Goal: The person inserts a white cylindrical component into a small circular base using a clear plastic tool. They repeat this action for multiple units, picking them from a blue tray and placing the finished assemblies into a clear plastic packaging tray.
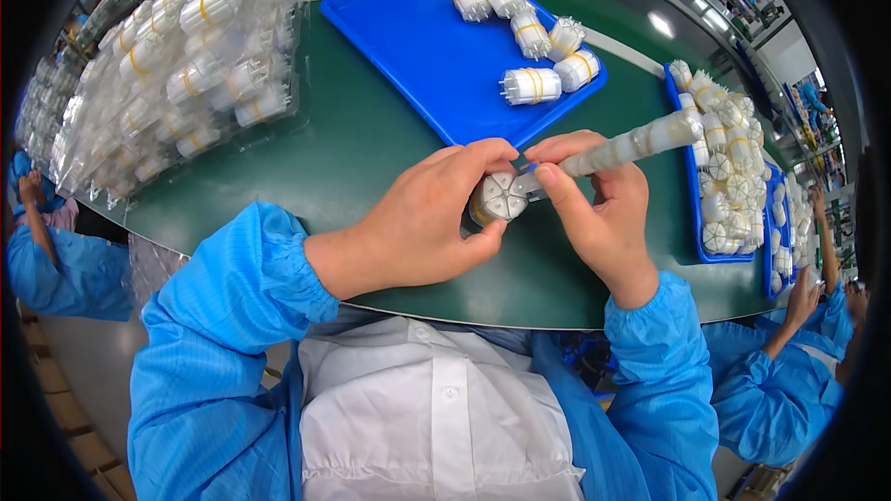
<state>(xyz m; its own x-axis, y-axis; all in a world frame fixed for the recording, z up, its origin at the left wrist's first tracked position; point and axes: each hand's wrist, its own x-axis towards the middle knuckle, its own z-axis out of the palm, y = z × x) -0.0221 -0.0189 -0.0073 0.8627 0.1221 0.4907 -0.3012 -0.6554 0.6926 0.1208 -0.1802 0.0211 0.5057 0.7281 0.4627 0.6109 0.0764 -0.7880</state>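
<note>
Our left hand (422,223) clasps a round white part (498,198); our right hand (594,209) pinches a pale tool (631,144) against it. A slip could jab our fingers.

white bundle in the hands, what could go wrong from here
The left hand pinches the round white bundle above the green table, not resting on it, so it might slip and drop. The right hand presses a long wrapped tool at its end face; a slip could jab the left fingertips beside it.
</note>
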